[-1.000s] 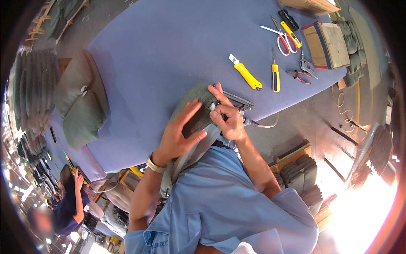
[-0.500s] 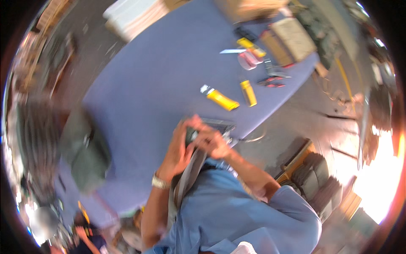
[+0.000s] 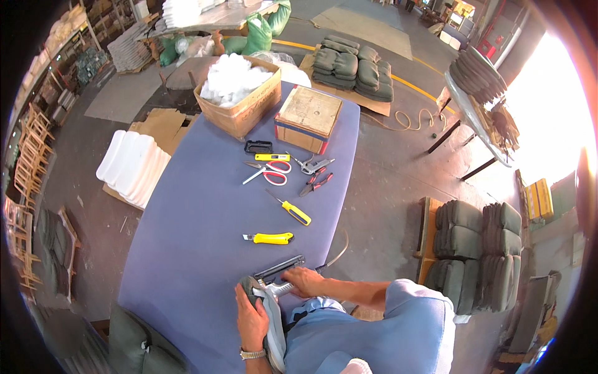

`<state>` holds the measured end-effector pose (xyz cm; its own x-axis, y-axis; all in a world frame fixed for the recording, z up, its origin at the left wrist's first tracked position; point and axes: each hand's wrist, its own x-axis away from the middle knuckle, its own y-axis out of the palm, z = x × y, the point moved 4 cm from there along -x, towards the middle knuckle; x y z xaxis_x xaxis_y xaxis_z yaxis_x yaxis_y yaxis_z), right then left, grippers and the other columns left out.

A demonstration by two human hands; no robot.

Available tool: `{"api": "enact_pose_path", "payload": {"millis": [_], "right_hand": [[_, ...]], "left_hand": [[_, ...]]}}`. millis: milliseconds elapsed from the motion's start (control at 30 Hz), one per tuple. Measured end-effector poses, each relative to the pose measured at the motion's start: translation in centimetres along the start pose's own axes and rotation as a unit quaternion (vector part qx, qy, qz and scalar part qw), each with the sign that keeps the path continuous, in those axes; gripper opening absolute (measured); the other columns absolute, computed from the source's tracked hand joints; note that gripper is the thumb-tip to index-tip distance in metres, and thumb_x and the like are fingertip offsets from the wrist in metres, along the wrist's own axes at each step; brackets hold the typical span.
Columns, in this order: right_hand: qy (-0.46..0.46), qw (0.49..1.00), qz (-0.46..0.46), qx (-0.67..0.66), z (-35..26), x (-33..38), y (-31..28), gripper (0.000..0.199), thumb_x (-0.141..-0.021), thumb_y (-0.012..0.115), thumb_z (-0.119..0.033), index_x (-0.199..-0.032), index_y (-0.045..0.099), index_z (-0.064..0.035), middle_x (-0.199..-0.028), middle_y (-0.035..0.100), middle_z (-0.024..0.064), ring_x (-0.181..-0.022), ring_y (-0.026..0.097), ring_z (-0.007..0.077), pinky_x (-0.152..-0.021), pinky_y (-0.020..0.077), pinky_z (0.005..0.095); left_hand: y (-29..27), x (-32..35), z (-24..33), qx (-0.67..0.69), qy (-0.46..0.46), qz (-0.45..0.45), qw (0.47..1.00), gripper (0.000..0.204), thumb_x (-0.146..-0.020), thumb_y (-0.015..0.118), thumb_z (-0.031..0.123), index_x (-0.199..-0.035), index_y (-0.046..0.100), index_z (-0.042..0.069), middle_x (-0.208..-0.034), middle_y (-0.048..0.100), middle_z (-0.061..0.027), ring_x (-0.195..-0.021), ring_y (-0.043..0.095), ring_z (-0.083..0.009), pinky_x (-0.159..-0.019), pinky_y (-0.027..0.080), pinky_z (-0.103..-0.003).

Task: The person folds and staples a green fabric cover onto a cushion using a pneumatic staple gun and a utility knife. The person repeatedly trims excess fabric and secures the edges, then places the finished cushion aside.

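Note:
At the table's near edge, my left hand (image 3: pixel 251 319) is closed round the edge of a grey-green cushion (image 3: pixel 272 315) with a pale underside. The cushion stands tilted against my body. My right hand (image 3: pixel 301 283) grips the silver handle of a staple gun (image 3: pixel 279 268), whose long dark magazine lies toward the far side. Its fingers are partly hidden behind the handle. Beyond them, a yellow utility knife (image 3: pixel 273 238) and a yellow-handled screwdriver (image 3: pixel 295 213) lie on the blue tabletop (image 3: pixel 199 230).
Farther along are scissors (image 3: pixel 275 172), pliers (image 3: pixel 316 182), a carton (image 3: pixel 308 115) and a box of white stuffing (image 3: pixel 240 103). A dark cushion (image 3: pixel 142 346) rests near left. An air hose (image 3: pixel 339 249) hangs over the right edge. Stacked cushions (image 3: pixel 479 249) stand at right.
My right hand has left the cushion and moved to the staple gun. My left hand still holds the cushion. The view has turned and shows more of the far room.

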<state>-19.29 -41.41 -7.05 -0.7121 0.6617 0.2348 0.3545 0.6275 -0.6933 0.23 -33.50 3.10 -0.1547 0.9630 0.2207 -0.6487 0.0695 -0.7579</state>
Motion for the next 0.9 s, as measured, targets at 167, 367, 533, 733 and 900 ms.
{"api": "enact_pose_path", "payload": {"millis": [167,367,533,733,900], "right_hand": [[-0.081,0.984,-0.059,0.144,-0.4,-1.7,4.4,0.073,-0.086,0.072,-0.012,-0.153,0.043,-0.0157,-0.131,0.060,0.0152,-0.122,0.061,0.0329,-0.101,0.0540,0.0460],[-0.052,0.986,-0.141,0.073,-1.7,-2.6,0.1,0.074,-0.080,0.077,-0.013,-0.148,0.045,-0.0098,-0.127,0.063,0.0208,-0.123,0.062,0.0418,-0.095,0.0561,0.0533],[0.016,0.995,-0.093,0.030,-0.5,0.3,-4.7,0.063,-0.080,0.075,-0.024,-0.139,0.057,-0.0110,-0.119,0.070,0.0211,-0.114,0.068,0.0408,-0.096,0.0559,0.0513],[-0.008,0.997,0.060,-0.046,-1.9,3.3,-10.4,0.053,-0.085,0.076,-0.031,-0.133,0.062,-0.0128,-0.107,0.075,0.0142,-0.098,0.074,0.0320,-0.089,0.0587,0.0442],[-0.013,0.962,0.080,-0.261,-7.4,3.7,-12.8,0.033,-0.080,0.084,-0.012,-0.105,0.066,-0.0021,-0.098,0.067,0.0057,-0.086,0.068,0.0193,-0.081,0.0564,0.0319]], "left_hand": [[0.3,0.1,-0.6,-0.006,-0.004,0.003,1.000,0.073,-0.103,0.055,0.019,-0.161,0.019,-0.005,-0.158,0.039,-0.0342,-0.141,0.045,-0.0502,-0.112,0.045,-0.052],[0.0,0.0,-0.4,-0.012,-0.029,-0.003,1.000,0.072,-0.104,0.053,0.023,-0.162,0.019,-0.005,-0.159,0.038,-0.0329,-0.143,0.043,-0.0495,-0.113,0.044,-0.053],[0.7,0.1,0.3,-0.008,-0.042,0.002,0.999,0.071,-0.104,0.053,0.024,-0.161,0.021,-0.006,-0.159,0.039,-0.0322,-0.143,0.043,-0.0498,-0.114,0.044,-0.052],[0.8,0.3,0.6,0.037,-0.021,0.066,0.997,0.067,-0.101,0.059,0.017,-0.157,0.029,-0.004,-0.155,0.044,-0.0308,-0.137,0.049,-0.0480,-0.110,0.047,-0.051],[0.4,1.3,0.1,-0.006,-0.011,0.122,0.992,0.067,-0.100,0.063,0.019,-0.155,0.033,-0.005,-0.148,0.051,-0.0313,-0.132,0.055,-0.0481,-0.104,0.052,-0.051]]}}
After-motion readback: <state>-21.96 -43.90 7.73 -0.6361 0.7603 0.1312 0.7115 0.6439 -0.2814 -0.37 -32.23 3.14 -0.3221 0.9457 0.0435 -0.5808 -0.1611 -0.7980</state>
